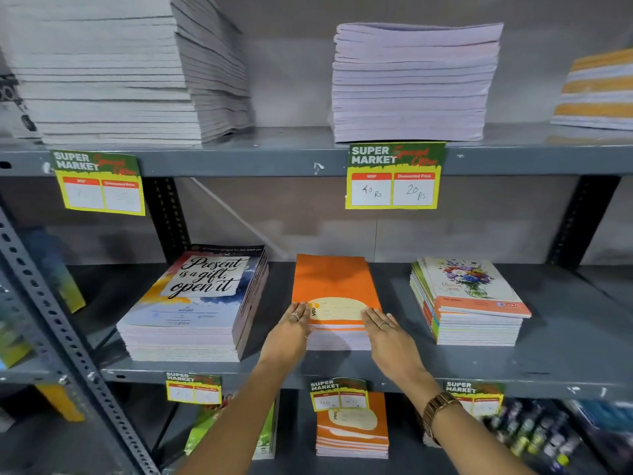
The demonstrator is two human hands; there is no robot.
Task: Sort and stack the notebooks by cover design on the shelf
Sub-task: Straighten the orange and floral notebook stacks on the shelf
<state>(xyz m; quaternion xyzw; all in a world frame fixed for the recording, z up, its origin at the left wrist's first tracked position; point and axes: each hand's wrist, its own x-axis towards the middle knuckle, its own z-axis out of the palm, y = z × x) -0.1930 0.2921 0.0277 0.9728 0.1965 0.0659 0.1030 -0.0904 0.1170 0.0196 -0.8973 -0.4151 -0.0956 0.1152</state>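
Both hands bracket the orange stack (335, 299) at the middle of the shelf (565, 354), its long axis running away from the person toward the back wall. The left hand (291, 332) lies flat against the near left corner, the right hand (387, 334) flat on the near right, fingers together, gripping nothing. The quote stack (195, 303) sits left, the floral stack (469, 299) right, both apart.

Even, dim light; wide-angle bowing, edges blurred, centre sharp.
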